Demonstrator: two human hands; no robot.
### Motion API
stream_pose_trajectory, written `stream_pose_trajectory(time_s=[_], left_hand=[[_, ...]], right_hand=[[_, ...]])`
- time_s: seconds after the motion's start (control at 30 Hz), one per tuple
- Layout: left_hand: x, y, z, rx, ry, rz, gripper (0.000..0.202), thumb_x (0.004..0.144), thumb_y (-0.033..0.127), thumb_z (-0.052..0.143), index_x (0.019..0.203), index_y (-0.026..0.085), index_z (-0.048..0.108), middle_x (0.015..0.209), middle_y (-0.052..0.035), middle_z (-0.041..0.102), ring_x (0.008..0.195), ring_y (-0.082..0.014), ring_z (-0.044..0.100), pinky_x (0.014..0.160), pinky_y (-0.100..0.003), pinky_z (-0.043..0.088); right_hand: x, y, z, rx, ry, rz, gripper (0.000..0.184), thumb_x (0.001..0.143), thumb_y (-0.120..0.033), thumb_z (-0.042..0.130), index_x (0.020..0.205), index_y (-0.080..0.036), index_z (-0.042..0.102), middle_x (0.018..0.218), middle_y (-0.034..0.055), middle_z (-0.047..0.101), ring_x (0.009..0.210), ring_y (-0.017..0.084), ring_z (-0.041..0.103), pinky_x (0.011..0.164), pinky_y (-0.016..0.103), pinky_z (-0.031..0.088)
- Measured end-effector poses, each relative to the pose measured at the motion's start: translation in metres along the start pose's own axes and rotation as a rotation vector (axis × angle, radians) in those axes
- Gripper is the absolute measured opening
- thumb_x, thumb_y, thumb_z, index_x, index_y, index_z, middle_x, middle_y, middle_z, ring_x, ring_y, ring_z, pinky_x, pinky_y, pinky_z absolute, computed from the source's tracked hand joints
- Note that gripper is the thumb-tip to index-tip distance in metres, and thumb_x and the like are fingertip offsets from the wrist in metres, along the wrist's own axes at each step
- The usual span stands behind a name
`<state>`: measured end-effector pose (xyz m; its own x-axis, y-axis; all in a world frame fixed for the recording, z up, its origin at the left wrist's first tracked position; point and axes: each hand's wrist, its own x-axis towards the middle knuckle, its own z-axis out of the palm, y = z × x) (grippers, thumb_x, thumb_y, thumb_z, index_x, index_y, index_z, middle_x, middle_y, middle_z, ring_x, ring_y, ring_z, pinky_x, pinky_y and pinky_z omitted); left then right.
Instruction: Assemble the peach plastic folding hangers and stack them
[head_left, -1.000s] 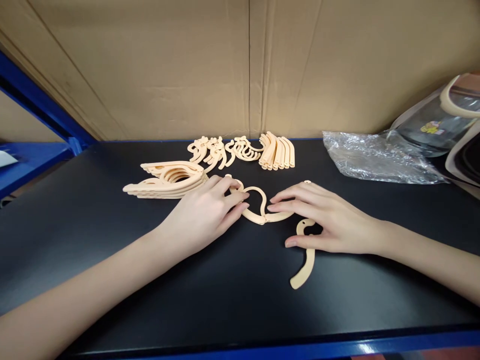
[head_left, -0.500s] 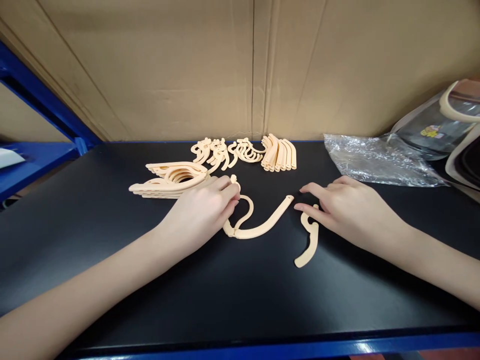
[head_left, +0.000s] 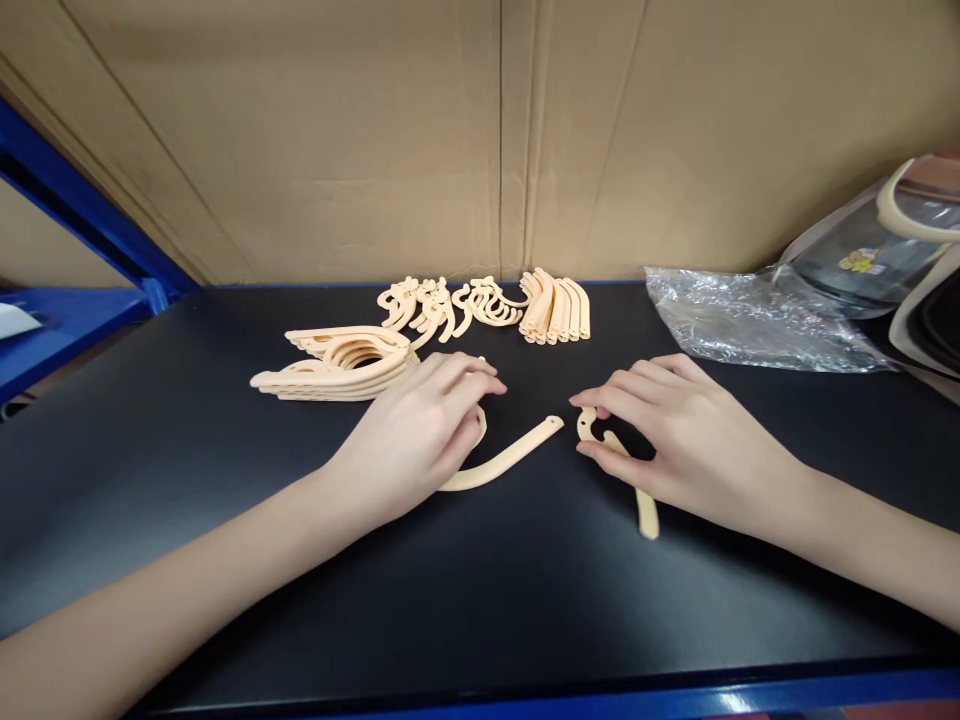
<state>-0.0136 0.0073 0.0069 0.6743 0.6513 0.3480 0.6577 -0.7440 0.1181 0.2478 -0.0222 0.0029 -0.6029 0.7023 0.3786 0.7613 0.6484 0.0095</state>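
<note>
My left hand [head_left: 416, 425] lies over a beige folding hanger, its thumb and bent fingers around the hidden middle part. One curved hanger arm [head_left: 510, 455] sticks out to the right, with a small hole at its tip. My right hand [head_left: 671, 435] has a smaller beige hanger piece [head_left: 647, 512] between thumb and index finger. That piece's hooked end, with a hole, shows at the fingertips, and its straight end points down toward the table's front. Part of it is hidden under the hand. The two hands are apart.
Folded beige hangers [head_left: 337, 380] are stacked left of my left hand. Behind are loose small hook pieces [head_left: 427, 305] and a row of curved arms [head_left: 555, 308]. A clear plastic bag [head_left: 757, 320] and a transparent container [head_left: 847, 255] lie at right. Cardboard [head_left: 337, 140] stands behind the black table [head_left: 450, 610].
My right hand has taken hold of the small hanger piece and turned it, its straight end swinging right. The hanger under my left hand has turned, its arm tip shifting left and nearer.
</note>
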Motion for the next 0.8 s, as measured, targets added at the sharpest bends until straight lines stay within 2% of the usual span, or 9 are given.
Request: stream_pose_trajectory(time_s=[0.1,0.17,0.27,0.33,0.43,0.53,0.63,0.73,0.8], left_hand=[[0.001,0.009,0.001,-0.075,-0.022,0.083,0.020,0.098,0.026,0.045,0.107,0.017,0.060,0.120,-0.0077,0.061,0.113,-0.0236,0.054,0.095,-0.040,0.045],[0.001,0.013,0.004,-0.113,-0.052,0.118,0.018,0.096,0.033,0.051,0.101,0.017,0.059,0.120,-0.0084,0.061,0.115,-0.0245,0.053,0.098,-0.041,0.042],[0.000,0.014,0.008,-0.191,-0.118,0.122,0.013,0.094,0.029,0.053,0.095,0.016,0.054,0.120,-0.0099,0.059,0.113,-0.0228,0.054,0.098,-0.038,0.042],[0.000,0.012,0.010,-0.238,-0.161,0.116,0.008,0.093,0.024,0.050,0.089,0.017,0.050,0.122,-0.0101,0.057,0.109,-0.0210,0.055,0.093,-0.035,0.044],[0.002,0.009,0.009,-0.271,-0.187,0.142,0.013,0.095,0.022,0.045,0.082,0.018,0.045,0.122,-0.0095,0.055,0.105,-0.0199,0.055,0.088,-0.034,0.044],[0.004,0.008,0.006,-0.288,-0.187,0.145,0.014,0.095,0.021,0.042,0.081,0.018,0.043,0.105,-0.0067,0.057,0.091,-0.0181,0.052,0.081,-0.032,0.042],[0.006,0.008,0.004,-0.299,-0.165,0.104,0.015,0.094,0.021,0.043,0.080,0.019,0.043,0.081,-0.0014,0.051,0.077,-0.0162,0.047,0.071,-0.030,0.038],[0.005,0.008,0.005,-0.314,-0.145,0.073,0.015,0.093,0.022,0.045,0.078,0.019,0.043,0.074,0.0010,0.046,0.072,-0.0152,0.044,0.068,-0.029,0.036],[0.005,0.008,0.006,-0.305,-0.145,0.071,0.016,0.092,0.022,0.045,0.076,0.019,0.042,0.073,0.0013,0.046,0.071,-0.0153,0.043,0.067,-0.029,0.034]], right_hand=[[0.001,0.000,0.001,0.058,-0.014,-0.047,0.020,0.093,-0.017,0.053,0.110,-0.016,0.064,0.097,0.0020,0.069,0.091,0.018,0.061,0.089,0.035,0.038],[0.002,0.001,0.004,0.091,-0.016,-0.053,0.022,0.094,-0.016,0.051,0.113,-0.015,0.062,0.100,0.0028,0.068,0.093,0.018,0.060,0.089,0.035,0.039],[0.002,0.004,0.009,0.089,-0.001,0.009,0.026,0.094,-0.027,0.056,0.115,-0.014,0.063,0.105,0.0056,0.066,0.095,0.020,0.057,0.087,0.035,0.041],[0.002,0.007,0.013,0.075,-0.001,0.049,0.026,0.094,-0.033,0.057,0.110,-0.015,0.066,0.105,0.0062,0.065,0.094,0.020,0.057,0.084,0.036,0.043],[0.004,0.010,0.016,0.075,0.000,0.043,0.021,0.097,-0.028,0.052,0.098,-0.016,0.069,0.101,0.0057,0.065,0.090,0.019,0.056,0.082,0.036,0.043],[0.006,0.010,0.017,0.097,0.023,0.010,0.018,0.096,-0.022,0.049,0.090,-0.013,0.064,0.096,0.0070,0.064,0.085,0.019,0.056,0.080,0.036,0.044],[0.007,0.008,0.017,0.128,0.040,0.003,0.015,0.096,-0.017,0.046,0.087,-0.013,0.058,0.084,0.0059,0.061,0.075,0.018,0.053,0.072,0.035,0.043],[0.005,0.006,0.018,0.142,0.041,0.021,0.018,0.098,-0.017,0.040,0.089,-0.014,0.055,0.077,0.0035,0.056,0.067,0.017,0.051,0.064,0.032,0.042],[0.004,0.005,0.018,0.169,0.017,0.050,0.017,0.099,-0.017,0.038,0.095,-0.014,0.054,0.080,0.0039,0.058,0.067,0.017,0.054,0.061,0.031,0.043]])
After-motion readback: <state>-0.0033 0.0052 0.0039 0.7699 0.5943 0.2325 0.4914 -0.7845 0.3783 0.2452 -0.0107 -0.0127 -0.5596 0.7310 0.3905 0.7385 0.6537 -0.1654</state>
